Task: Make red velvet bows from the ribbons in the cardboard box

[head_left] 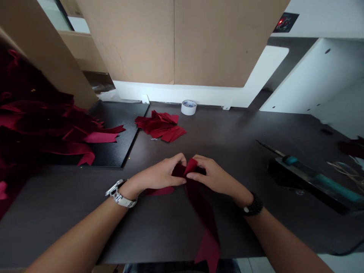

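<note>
A dark red velvet ribbon bow [202, 212] is between my two hands near the table's front. Its notched tail hangs down toward the front edge, and another tail end pokes out under my left hand [160, 173]. My left thumb and fingers pinch the loop on the left. My right hand [212, 175] grips the right side by the centre, where a short red strip [191, 166] stands up between the fingertips. Beyond the hands lies a loose pile of short red ribbon pieces [160, 125].
A large heap of red ribbon bows [57, 125] covers the left, partly over a black board [113, 151]. A tape roll [189, 107] stands at the back. To the right lies a teal-and-black glue gun or soldering tool [313, 182]. A cardboard sheet [182, 45] rises behind.
</note>
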Demonstrator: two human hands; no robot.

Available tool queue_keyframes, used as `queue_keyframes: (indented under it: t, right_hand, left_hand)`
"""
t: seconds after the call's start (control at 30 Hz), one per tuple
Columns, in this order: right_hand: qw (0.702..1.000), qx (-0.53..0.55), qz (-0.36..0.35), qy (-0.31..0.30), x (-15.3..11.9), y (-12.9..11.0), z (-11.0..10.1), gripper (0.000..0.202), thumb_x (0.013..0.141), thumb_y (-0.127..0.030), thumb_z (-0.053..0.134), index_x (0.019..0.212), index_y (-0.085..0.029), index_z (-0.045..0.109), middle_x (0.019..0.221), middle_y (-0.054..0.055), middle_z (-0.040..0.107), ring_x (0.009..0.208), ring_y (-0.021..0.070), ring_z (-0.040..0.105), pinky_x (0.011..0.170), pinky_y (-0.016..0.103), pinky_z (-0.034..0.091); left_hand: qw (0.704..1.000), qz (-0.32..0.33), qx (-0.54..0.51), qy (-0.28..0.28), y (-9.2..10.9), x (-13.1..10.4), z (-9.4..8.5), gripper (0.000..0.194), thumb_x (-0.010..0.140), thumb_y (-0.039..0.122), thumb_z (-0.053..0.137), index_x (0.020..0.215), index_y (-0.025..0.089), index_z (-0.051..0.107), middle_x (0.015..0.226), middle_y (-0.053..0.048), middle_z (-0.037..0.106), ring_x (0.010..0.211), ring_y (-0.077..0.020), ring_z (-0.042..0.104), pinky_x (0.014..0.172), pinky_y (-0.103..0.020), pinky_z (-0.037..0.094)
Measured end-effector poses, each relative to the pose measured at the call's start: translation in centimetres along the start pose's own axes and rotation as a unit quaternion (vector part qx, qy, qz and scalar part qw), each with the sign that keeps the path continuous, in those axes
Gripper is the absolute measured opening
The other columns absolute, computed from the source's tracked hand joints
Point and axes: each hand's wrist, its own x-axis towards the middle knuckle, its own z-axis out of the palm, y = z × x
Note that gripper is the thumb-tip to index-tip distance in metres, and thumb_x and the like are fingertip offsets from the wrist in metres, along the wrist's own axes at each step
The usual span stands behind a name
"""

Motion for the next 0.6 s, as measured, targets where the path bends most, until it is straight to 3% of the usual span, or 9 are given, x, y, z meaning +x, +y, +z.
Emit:
queue_keyframes:
  t: [0.17,0.37,0.6]
  right_hand:
    - [0.997,0.074,0.032,0.014,0.1,0.1,0.5,0.012,0.093,-0.027,0.051,0.093,-0.018,0.058,0.093,0.004,0.063,0.089,0.0184,0.058,0.082,0.031,0.043]
    - [0.993,0.078,0.059,0.061,0.1,0.5,1.2,0.015,0.093,-0.032,0.049,0.093,-0.018,0.055,0.094,0.005,0.062,0.089,0.0194,0.057,0.083,0.034,0.043]
    - [0.988,0.132,0.073,0.036,0.1,0.7,1.2,0.023,0.090,-0.040,0.050,0.098,-0.019,0.053,0.103,0.007,0.060,0.098,0.0209,0.055,0.091,0.037,0.042]
  left_hand:
    - [1.000,0.015,-0.013,0.014,0.2,0.0,0.0,0.020,0.081,0.025,0.059,0.092,0.021,0.043,0.084,0.003,0.055,0.076,-0.0156,0.053,0.069,-0.028,0.041]
    - [0.999,0.027,0.015,0.037,-0.1,-0.1,0.3,0.020,0.082,0.023,0.058,0.095,0.022,0.043,0.088,0.001,0.058,0.079,-0.0169,0.055,0.073,-0.031,0.043]
    - [0.999,0.024,0.016,0.034,0.0,0.0,0.2,0.021,0.082,0.023,0.059,0.095,0.022,0.043,0.085,0.001,0.058,0.077,-0.0167,0.056,0.071,-0.031,0.044]
